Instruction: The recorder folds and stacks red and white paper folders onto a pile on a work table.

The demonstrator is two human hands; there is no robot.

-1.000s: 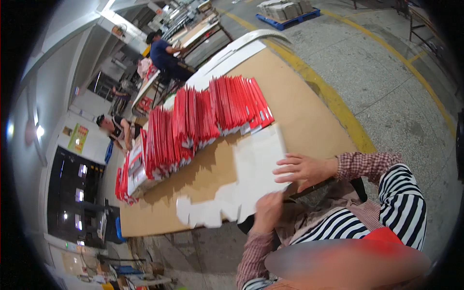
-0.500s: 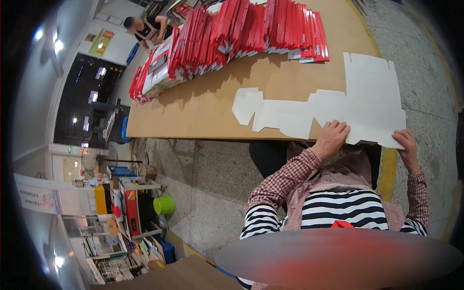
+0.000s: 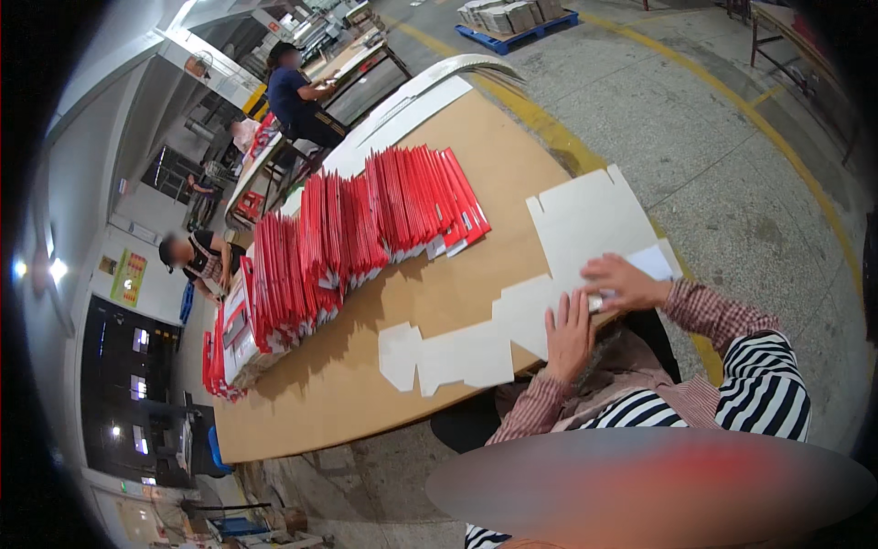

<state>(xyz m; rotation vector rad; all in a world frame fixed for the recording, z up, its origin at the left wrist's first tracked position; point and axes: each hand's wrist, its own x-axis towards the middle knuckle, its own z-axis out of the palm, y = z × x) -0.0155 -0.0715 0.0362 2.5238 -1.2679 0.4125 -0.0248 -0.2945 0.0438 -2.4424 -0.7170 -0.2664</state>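
Note:
A white die-cut cardboard sheet [image 3: 462,352] lies flat along the near edge of the tan table, its cut-out flaps spreading left and away from me. My left hand [image 3: 569,339] rests on its near edge with the fingers stretched out. Just right of it, my right hand [image 3: 626,282] reaches leftward over the sheet, fingers apart and pressing down near the left fingertips. A paler strip of the sheet, apparently a folded flap [image 3: 653,263], shows beside the right hand. What lies under the fingers is hidden.
A long row of red folded card pieces [image 3: 366,215] stands packed on the table [image 3: 494,137]. White sheets [image 3: 402,119] lie at its far edge. Co-workers [image 3: 297,96] are at other tables. A blue pallet with stacks [image 3: 517,32] sits on the floor.
My view has turned, shifting the table and red row down and left. My right hand has left the sheet's right corner and moved in next to my left; a paler flap now shows.

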